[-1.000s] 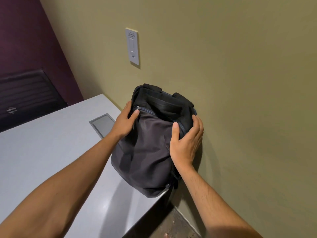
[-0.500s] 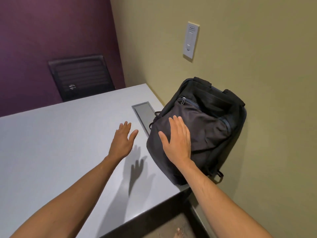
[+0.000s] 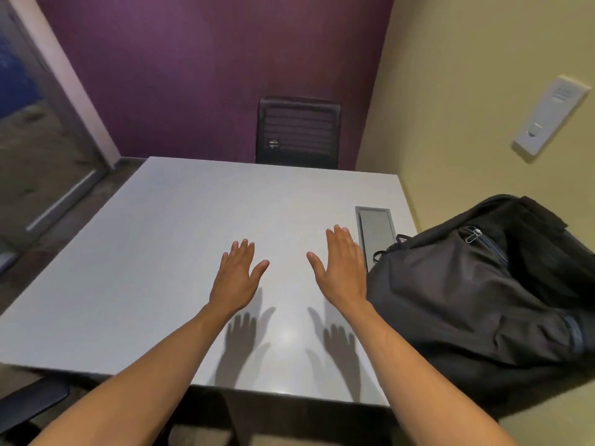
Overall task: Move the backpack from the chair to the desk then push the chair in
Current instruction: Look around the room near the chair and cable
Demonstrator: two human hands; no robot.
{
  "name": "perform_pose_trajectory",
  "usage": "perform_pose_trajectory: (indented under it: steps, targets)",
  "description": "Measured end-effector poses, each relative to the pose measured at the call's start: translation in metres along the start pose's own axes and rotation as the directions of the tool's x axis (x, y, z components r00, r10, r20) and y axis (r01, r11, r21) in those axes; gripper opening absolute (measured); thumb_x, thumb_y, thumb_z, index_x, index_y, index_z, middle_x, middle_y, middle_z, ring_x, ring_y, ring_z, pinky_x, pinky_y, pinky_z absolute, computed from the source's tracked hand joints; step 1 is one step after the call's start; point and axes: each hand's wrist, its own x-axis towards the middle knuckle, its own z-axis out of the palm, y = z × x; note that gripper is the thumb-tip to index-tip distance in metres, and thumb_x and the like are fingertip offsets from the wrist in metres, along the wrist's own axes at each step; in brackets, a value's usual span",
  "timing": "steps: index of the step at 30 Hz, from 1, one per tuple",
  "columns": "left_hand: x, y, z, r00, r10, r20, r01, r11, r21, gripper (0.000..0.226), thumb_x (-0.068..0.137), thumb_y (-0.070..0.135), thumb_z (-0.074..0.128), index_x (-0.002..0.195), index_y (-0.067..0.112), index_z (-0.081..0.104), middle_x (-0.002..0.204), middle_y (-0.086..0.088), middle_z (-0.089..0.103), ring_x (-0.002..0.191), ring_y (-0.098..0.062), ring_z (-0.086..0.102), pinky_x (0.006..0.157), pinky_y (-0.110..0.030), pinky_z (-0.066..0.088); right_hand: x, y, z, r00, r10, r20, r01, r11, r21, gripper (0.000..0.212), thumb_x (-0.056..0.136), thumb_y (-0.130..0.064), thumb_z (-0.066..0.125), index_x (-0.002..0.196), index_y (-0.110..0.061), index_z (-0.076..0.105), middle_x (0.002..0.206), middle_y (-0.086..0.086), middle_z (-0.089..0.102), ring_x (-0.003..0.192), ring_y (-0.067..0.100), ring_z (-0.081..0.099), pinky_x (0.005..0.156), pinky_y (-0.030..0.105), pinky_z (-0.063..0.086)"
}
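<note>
Since the black backpack (image 3: 476, 304) is already sitting on the right end of the tabletop (image 3: 161, 268), leaning toward the yellow-green wall (image 3: 467, 107), I'd call the first half done and the chair push the step in hand. Both hands are empty, palms down with fingers spread wide, hovering over the tabletop: left hand (image 3: 236, 278) near the middle, right hand (image 3: 341, 272) just beside the bag and apart from it as far as I can tell.

Catch: the chair to push isn't really in view. There's a dark shape at the bottom left corner (image 3: 29, 403) that might be part of it, can't say for sure. The black chair (image 3: 297, 133) at the far side is already tucked against the purple wall, so probably not that one.

My take: step back, look down, grab the backrest with both hands and push straight so it rolls under the near edge without clipping it. Also the bag's bottom corner hangs a bit off the near edge, so don't bump the desk.
</note>
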Motion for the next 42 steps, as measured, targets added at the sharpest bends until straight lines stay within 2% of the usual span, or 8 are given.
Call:
perform_pose_trajectory:
  steps: [7, 14, 19, 23, 28, 32, 36, 42]
  targets:
    - [-0.070, -0.036, -0.015, 0.972, -0.214, -0.100, 0.217, 0.976, 0.012, 0.076, 0.097, 0.062, 0.024, 0.157, 0.016, 0.015, 0.167, 0.001, 0.008, 0.153, -0.012, -0.004, 0.122, -0.031, -0.005, -0.006, -0.034, 0.037, 0.972, -0.195, 0.131, 0.185, 0.979, 0.086, 0.068, 0.100, -0.055, 0.035, 0.153, -0.013, 0.026, 0.164, 0.006, 0.020, 0.153, 0.021, 0.008, 0.123, 0.041, 0.009]
    - [-0.153, -0.063, -0.039, 0.888, -0.410, -0.208, 0.425, 0.904, 0.035, 0.085, 0.090, 0.067, 0.016, 0.158, 0.017, 0.011, 0.167, 0.000, 0.004, 0.153, -0.014, -0.006, 0.124, -0.035, -0.005, -0.037, -0.102, 0.070, 0.879, -0.424, 0.217, 0.400, 0.904, 0.147, 0.070, 0.099, -0.059, 0.031, 0.153, -0.014, 0.026, 0.164, 0.007, 0.020, 0.153, 0.022, 0.008, 0.122, 0.042, 0.008]
    - [-0.225, -0.086, -0.067, 0.786, -0.522, -0.331, 0.546, 0.837, -0.024, 0.078, 0.097, 0.061, 0.025, 0.158, 0.014, 0.013, 0.167, -0.002, 0.006, 0.153, -0.016, -0.006, 0.125, -0.039, -0.001, -0.070, -0.153, 0.079, 0.786, -0.560, 0.260, 0.525, 0.828, 0.195, 0.074, 0.097, -0.063, 0.023, 0.154, -0.015, 0.024, 0.164, 0.007, 0.019, 0.153, 0.023, 0.009, 0.122, 0.041, 0.008]
    - [-0.281, -0.102, -0.084, 0.712, -0.556, -0.430, 0.595, 0.802, -0.052, 0.073, 0.100, 0.055, 0.032, 0.157, 0.013, 0.016, 0.167, -0.003, 0.011, 0.153, -0.016, -0.004, 0.123, -0.036, -0.003, -0.104, -0.195, 0.087, 0.731, -0.630, 0.264, 0.582, 0.776, 0.241, 0.080, 0.093, -0.069, 0.017, 0.154, -0.018, 0.023, 0.165, 0.006, 0.019, 0.152, 0.025, 0.011, 0.122, 0.044, 0.012]
    - [-0.363, -0.113, -0.100, 0.630, -0.596, -0.497, 0.642, 0.761, -0.099, 0.081, 0.095, 0.062, 0.027, 0.157, 0.012, 0.014, 0.167, -0.004, 0.008, 0.150, -0.010, -0.009, 0.122, -0.033, -0.005, -0.166, -0.247, 0.095, 0.654, -0.700, 0.285, 0.644, 0.714, 0.274, 0.072, 0.097, -0.065, 0.033, 0.154, -0.021, 0.024, 0.165, 0.003, 0.019, 0.152, 0.024, 0.013, 0.117, 0.037, 0.003]
    - [-0.438, -0.120, -0.111, 0.555, -0.617, -0.558, 0.686, 0.719, -0.111, 0.078, 0.097, 0.059, 0.030, 0.156, 0.010, 0.017, 0.166, -0.006, 0.011, 0.153, -0.016, -0.003, 0.124, -0.035, -0.003, -0.229, -0.289, 0.090, 0.570, -0.778, 0.264, 0.701, 0.629, 0.338, 0.068, 0.097, -0.060, 0.040, 0.150, -0.016, 0.033, 0.161, 0.007, 0.029, 0.150, 0.027, 0.021, 0.119, 0.044, 0.016]
    - [-0.514, -0.131, -0.120, 0.468, -0.653, -0.596, 0.743, 0.655, -0.135, 0.075, 0.099, 0.056, 0.031, 0.156, 0.010, 0.017, 0.166, -0.006, 0.012, 0.153, -0.015, -0.003, 0.124, -0.034, -0.004, -0.293, -0.326, 0.084, 0.471, -0.847, 0.246, 0.764, 0.531, 0.365, 0.068, 0.098, -0.056, 0.043, 0.148, -0.011, 0.036, 0.159, 0.011, 0.033, 0.149, 0.029, 0.024, 0.118, 0.049, 0.026]
    - [-0.629, -0.143, -0.128, 0.311, -0.701, -0.642, 0.823, 0.536, -0.186, 0.080, 0.095, 0.061, 0.026, 0.156, 0.009, 0.020, 0.166, -0.007, 0.015, 0.154, -0.019, 0.001, 0.123, -0.035, -0.002, -0.381, -0.373, 0.083, 0.334, -0.917, 0.217, 0.818, 0.396, 0.416, 0.068, 0.098, -0.052, 0.046, 0.147, -0.005, 0.038, 0.157, 0.015, 0.036, 0.147, 0.032, 0.027, 0.115, 0.050, 0.030]
